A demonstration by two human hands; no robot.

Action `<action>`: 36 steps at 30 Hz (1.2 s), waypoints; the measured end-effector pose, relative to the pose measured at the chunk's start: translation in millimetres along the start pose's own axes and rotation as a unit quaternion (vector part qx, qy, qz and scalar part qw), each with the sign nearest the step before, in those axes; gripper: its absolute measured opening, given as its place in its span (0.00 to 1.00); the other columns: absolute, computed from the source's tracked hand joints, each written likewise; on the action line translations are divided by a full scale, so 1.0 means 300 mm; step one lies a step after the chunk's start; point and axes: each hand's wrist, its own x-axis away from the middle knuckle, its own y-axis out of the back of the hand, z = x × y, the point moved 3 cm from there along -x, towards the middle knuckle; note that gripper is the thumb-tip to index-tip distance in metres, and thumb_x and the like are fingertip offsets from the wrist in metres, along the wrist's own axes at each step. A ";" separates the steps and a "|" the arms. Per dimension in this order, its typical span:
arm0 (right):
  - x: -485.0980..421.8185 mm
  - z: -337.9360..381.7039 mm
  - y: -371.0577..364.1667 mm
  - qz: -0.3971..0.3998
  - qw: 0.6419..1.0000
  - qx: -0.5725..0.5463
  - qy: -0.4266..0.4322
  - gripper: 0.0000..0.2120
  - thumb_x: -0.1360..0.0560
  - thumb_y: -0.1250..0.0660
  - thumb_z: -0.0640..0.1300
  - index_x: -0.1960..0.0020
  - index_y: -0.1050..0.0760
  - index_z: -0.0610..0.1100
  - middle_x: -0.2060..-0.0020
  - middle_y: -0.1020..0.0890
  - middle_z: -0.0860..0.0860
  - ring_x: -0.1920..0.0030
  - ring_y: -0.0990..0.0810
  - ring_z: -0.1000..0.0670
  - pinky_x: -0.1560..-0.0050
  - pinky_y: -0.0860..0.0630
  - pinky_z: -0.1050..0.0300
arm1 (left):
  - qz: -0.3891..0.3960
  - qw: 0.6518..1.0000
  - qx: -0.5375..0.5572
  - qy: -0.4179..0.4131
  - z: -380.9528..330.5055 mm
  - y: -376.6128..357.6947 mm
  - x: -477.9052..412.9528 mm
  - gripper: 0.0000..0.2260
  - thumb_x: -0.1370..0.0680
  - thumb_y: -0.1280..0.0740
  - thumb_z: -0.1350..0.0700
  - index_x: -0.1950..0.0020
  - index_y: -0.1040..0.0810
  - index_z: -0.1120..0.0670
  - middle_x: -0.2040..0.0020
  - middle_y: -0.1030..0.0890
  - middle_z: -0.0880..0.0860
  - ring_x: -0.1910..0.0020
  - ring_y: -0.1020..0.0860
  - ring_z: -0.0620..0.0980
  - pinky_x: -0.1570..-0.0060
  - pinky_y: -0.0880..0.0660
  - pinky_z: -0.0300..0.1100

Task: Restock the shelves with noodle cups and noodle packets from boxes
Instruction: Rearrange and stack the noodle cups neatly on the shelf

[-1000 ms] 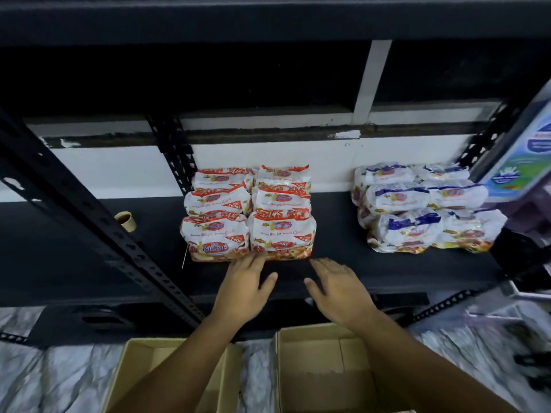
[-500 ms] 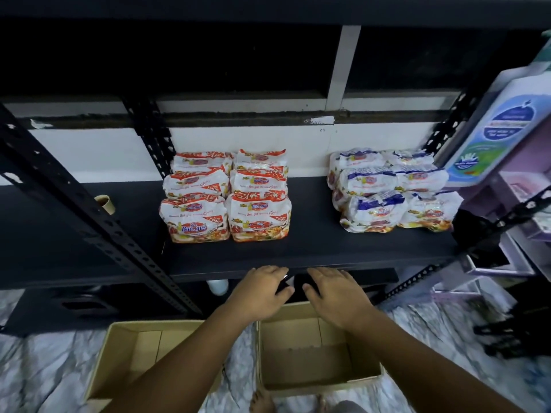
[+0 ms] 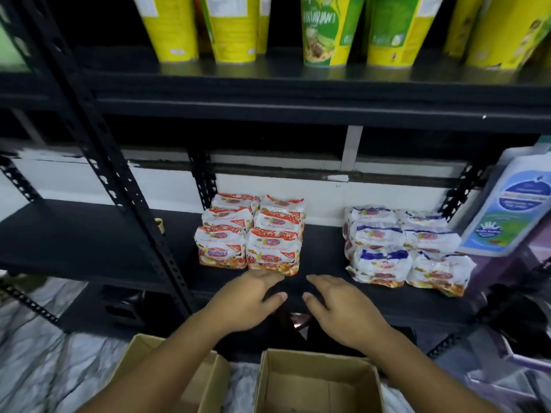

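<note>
left hand [image 3: 249,298] and right hand [image 3: 341,307] hovering spread, holding nothing | box [image 3: 316,368] looking empty | advising squaring red packets [image 3: 250,238] flush before fetching more

Quick tally. Red noodle packets [image 3: 222,251]: 6 showing, 2 columns of 3 (can't tell if more sit underneath). Blue noodle packets [image 3: 378,263]: also 6 showing, again 2 columns of 3. Noodle cups [image 3: 325,31] on the higher shelf: about 7 partly in view, 2 greenish and the rest yellow, tops all cut off by the frame. Cardboard boxes [image 3: 319,362] on the floor: 2, both open. 1 big white bottle [image 3: 512,204] with a blue label on the right. 1 small tan cup-like thing [image 3: 159,225] beside the upright. Hands: 2, a left hand [image 3: 247,299] and a right hand [image 3: 343,308].
</note>
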 end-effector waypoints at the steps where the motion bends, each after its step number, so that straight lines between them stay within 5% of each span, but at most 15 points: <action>1: 0.005 0.020 0.056 -0.012 1.000 -0.001 0.015 0.25 0.15 0.43 0.57 0.22 0.34 0.49 0.27 0.26 0.53 0.28 0.29 0.51 0.29 0.33 0.56 | -0.015 1.000 0.000 -0.002 -0.021 0.052 0.012 0.23 0.16 0.40 0.39 0.23 0.29 0.47 0.27 0.26 0.45 0.28 0.29 0.45 0.30 0.31 0.43; 9: 0.009 0.168 0.463 -0.083 0.989 -0.024 0.121 0.24 0.17 0.43 0.60 0.22 0.34 0.56 0.26 0.29 0.62 0.28 0.32 0.60 0.28 0.34 0.60 | -0.130 0.990 -0.050 -0.021 -0.194 0.506 0.133 0.24 0.17 0.40 0.37 0.23 0.29 0.45 0.26 0.26 0.42 0.27 0.30 0.41 0.28 0.32 0.43; 16: -0.046 0.338 0.717 -0.135 0.969 -0.009 0.206 0.23 0.17 0.43 0.59 0.24 0.32 0.56 0.29 0.28 0.64 0.28 0.34 0.62 0.29 0.36 0.63 | -0.219 0.971 -0.089 -0.025 -0.275 0.806 0.189 0.21 0.17 0.38 0.40 0.26 0.24 0.47 0.30 0.23 0.42 0.31 0.28 0.40 0.36 0.35 0.30; 23: -0.188 0.487 0.887 -0.202 0.949 0.023 0.242 0.22 0.17 0.42 0.59 0.26 0.29 0.54 0.30 0.25 0.59 0.30 0.32 0.56 0.30 0.34 0.57 | -0.279 0.956 -0.091 -0.027 -0.249 1.043 0.157 0.17 0.16 0.36 0.44 0.30 0.22 0.46 0.34 0.20 0.42 0.35 0.25 0.41 0.35 0.27 0.42; 28: -0.351 0.548 0.960 -0.233 0.950 0.041 0.203 0.23 0.17 0.41 0.59 0.28 0.26 0.50 0.31 0.23 0.53 0.31 0.27 0.49 0.32 0.32 0.53 | -0.294 0.949 -0.107 -0.037 -0.167 1.173 0.055 0.15 0.17 0.36 0.43 0.33 0.20 0.45 0.38 0.18 0.43 0.39 0.22 0.43 0.39 0.24 0.46; 36: -0.585 0.600 0.944 -0.160 0.983 0.076 0.042 0.20 0.18 0.42 0.61 0.36 0.23 0.50 0.38 0.19 0.47 0.40 0.22 0.45 0.44 0.25 0.51 | -0.258 0.961 -0.097 -0.023 0.028 1.250 -0.133 0.16 0.17 0.37 0.40 0.34 0.19 0.44 0.38 0.18 0.43 0.39 0.22 0.45 0.39 0.23 0.48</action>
